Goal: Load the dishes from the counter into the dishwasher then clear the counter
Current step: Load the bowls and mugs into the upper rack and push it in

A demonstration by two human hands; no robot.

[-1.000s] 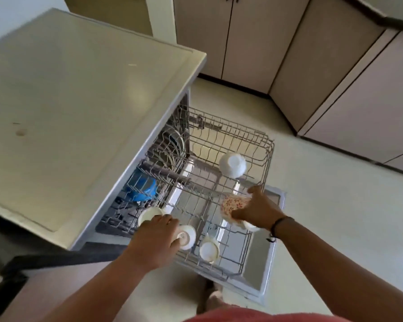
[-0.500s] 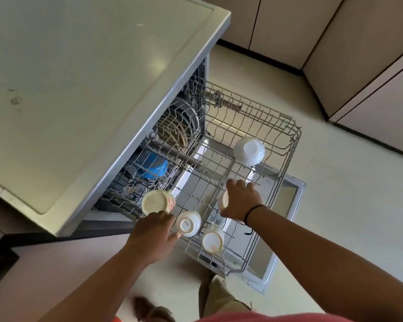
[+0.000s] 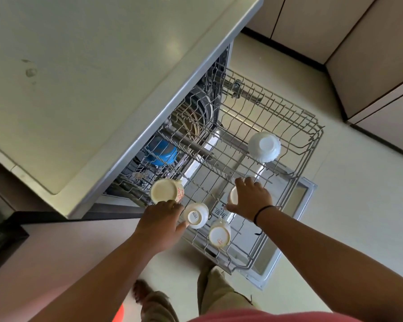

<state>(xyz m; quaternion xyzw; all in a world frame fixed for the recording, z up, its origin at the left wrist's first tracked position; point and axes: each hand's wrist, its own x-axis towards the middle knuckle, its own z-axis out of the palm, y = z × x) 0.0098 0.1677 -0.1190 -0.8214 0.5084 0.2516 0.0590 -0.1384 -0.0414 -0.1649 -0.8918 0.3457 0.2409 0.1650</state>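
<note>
Right hand (image 3: pixel 250 201) curled over a cup (image 3: pixel 233 195) at rack (image 3: pixel 312 145) centre; left hand (image 3: pixel 159 220) loose at eight o'clock, touching the marked cup (image 3: pixel 196 216). Glazed ceramic: light, slippery, chippable; grip the sides.

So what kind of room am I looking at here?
Most likely a home kitchen: an open dishwasher with its upper rack pulled out and holding upturned cups, a pale countertop above it, and cabinet doors along the wall.

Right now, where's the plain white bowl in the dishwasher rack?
In the head view, the white bowl sits upside down at the far right of the pulled-out upper rack, beyond the right hand and apart from the cups nearer the person.
</note>
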